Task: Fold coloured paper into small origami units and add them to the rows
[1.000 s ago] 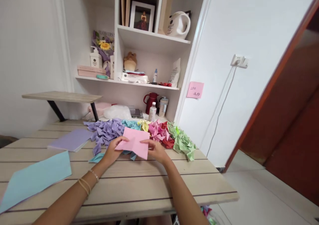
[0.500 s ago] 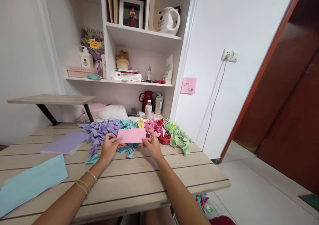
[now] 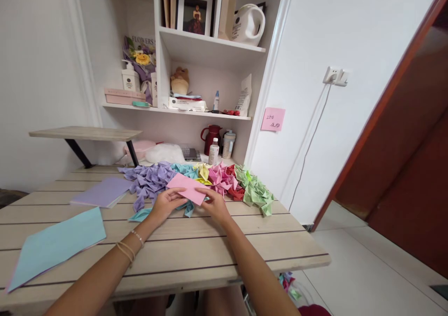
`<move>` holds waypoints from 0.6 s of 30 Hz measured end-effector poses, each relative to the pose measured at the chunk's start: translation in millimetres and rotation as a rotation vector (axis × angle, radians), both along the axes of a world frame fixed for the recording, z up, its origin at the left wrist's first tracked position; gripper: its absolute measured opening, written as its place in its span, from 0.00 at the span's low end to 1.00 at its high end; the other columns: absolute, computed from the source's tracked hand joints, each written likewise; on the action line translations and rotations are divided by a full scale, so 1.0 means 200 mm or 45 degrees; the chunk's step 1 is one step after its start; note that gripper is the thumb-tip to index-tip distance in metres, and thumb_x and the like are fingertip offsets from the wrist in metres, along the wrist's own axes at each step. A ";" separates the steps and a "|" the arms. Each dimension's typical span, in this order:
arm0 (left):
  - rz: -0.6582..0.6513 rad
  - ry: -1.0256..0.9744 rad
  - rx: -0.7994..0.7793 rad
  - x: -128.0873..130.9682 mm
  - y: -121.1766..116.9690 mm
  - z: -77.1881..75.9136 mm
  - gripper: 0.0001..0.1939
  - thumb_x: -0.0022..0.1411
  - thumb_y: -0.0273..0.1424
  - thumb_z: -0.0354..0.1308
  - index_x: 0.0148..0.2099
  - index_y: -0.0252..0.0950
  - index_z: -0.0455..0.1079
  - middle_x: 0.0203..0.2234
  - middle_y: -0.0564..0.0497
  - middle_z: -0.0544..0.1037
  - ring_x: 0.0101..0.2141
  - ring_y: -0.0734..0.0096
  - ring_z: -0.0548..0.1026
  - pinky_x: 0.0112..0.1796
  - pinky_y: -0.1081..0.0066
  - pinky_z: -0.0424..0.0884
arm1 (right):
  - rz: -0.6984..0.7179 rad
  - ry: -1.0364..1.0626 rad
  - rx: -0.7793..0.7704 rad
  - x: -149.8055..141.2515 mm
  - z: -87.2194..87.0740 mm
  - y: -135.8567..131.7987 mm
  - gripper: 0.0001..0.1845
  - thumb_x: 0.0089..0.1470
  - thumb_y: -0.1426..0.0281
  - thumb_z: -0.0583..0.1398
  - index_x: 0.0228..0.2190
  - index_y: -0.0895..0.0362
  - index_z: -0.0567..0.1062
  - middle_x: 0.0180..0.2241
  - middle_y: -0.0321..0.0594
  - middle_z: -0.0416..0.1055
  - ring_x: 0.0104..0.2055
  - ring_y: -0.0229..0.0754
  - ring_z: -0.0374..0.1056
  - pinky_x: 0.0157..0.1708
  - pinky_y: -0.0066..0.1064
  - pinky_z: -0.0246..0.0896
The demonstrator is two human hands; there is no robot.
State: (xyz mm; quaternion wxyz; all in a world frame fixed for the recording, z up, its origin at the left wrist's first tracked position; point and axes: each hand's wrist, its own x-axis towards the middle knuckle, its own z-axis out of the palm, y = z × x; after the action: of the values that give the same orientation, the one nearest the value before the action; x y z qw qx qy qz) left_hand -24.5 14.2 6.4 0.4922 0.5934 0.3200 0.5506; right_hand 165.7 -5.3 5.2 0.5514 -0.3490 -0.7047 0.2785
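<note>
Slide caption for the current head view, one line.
Left hand and right hand hold pink paper over a table, near colourful folded pieces.

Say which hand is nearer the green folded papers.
Right. The right hand is left of the green folded papers; the left hand is farther left, across the pink paper.

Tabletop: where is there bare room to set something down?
Bare tabletop shows between the left forearm and right forearm, and rightward to its end, in front of the green folded papers; another patch separates the turquoise sheet and left forearm. Crowded: the back, where coloured folded papers heap behind the pink paper.
</note>
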 end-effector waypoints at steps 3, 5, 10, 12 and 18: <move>0.072 0.080 0.056 0.00 0.01 0.00 0.17 0.35 0.33 0.69 0.31 0.32 0.74 0.26 0.47 0.79 0.30 0.63 0.77 0.37 0.63 0.72 | -0.030 0.122 -0.039 0.00 -0.01 0.02 0.08 0.42 0.70 0.62 0.29 0.56 0.78 0.36 0.42 0.74 0.41 0.45 0.67 0.39 0.34 0.63; 0.131 0.131 0.103 0.00 0.01 0.00 0.13 0.37 0.35 0.68 0.26 0.33 0.73 0.24 0.48 0.79 0.28 0.63 0.76 0.35 0.64 0.73 | -0.029 0.219 -0.075 0.00 -0.03 0.04 0.06 0.39 0.68 0.64 0.24 0.58 0.77 0.33 0.42 0.74 0.39 0.45 0.68 0.39 0.34 0.62; 0.139 -0.009 0.101 0.03 -0.02 0.01 0.18 0.39 0.34 0.67 0.33 0.34 0.68 0.24 0.51 0.78 0.29 0.66 0.77 0.36 0.66 0.73 | 0.022 0.418 -0.197 -0.02 -0.05 0.05 0.14 0.39 0.64 0.65 0.30 0.58 0.73 0.25 0.37 0.72 0.29 0.40 0.68 0.32 0.31 0.64; 0.093 -0.130 0.055 0.04 -0.03 0.02 0.28 0.39 0.32 0.67 0.43 0.36 0.61 0.28 0.50 0.78 0.31 0.66 0.77 0.35 0.66 0.73 | 0.070 0.501 -0.248 -0.02 -0.06 0.05 0.21 0.39 0.65 0.65 0.38 0.57 0.71 0.24 0.35 0.72 0.27 0.38 0.68 0.30 0.30 0.64; 0.044 -0.176 -0.101 0.03 -0.02 0.01 0.39 0.42 0.33 0.66 0.54 0.34 0.52 0.26 0.49 0.78 0.27 0.66 0.78 0.32 0.67 0.73 | 0.071 0.409 -0.250 -0.03 -0.07 0.05 0.15 0.41 0.62 0.64 0.30 0.59 0.73 0.28 0.40 0.73 0.29 0.38 0.68 0.33 0.31 0.63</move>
State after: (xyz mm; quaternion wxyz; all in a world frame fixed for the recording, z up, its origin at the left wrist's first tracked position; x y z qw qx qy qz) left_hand -17.7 10.6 8.5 0.5266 0.5285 0.3170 0.5855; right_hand 159.9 5.3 -8.3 0.6122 -0.3326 -0.5865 0.4131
